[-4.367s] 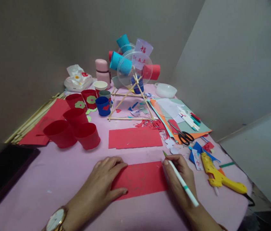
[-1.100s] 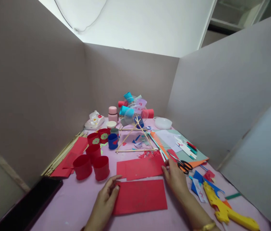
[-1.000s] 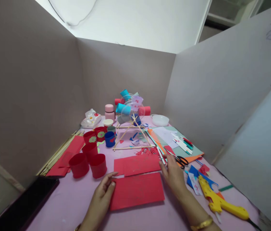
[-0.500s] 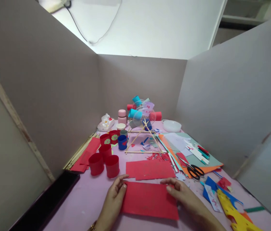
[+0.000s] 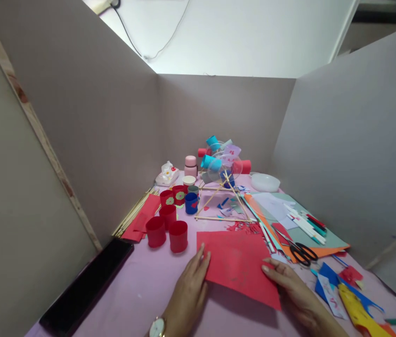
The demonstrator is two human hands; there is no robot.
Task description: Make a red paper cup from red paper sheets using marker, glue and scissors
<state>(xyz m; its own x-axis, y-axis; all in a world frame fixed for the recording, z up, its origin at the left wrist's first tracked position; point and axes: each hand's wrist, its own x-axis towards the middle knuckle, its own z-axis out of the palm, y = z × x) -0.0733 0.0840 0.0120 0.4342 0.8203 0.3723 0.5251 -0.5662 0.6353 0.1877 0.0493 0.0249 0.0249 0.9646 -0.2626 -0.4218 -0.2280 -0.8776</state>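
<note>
One red sheet, faint lines across it, is between the two hands at the counter's 6 o'clock side. A moment ago a slim gap parted it from the red strip at its 12 o'clock; now it overlaps that strip, its near edge tipped up and throwing a shadow. That suggests it is being handled or lined up rather than drawn on.

The right hand's grip pinches the sheet at its 3 o'clock edge, thumb on top; the fingers underneath are hidden. The left hand lays fingertips at the 9 o'clock edge; its thumb is masked, so I cannot tell whether that grip closes on the paper. Where sheet and strip meet, red on red blurs the seam.

Farther out, scissors lie at 2 o'clock and red cups stand at 10. Toward 4 o'clock, the frame cuts off a yellow glue gun.
</note>
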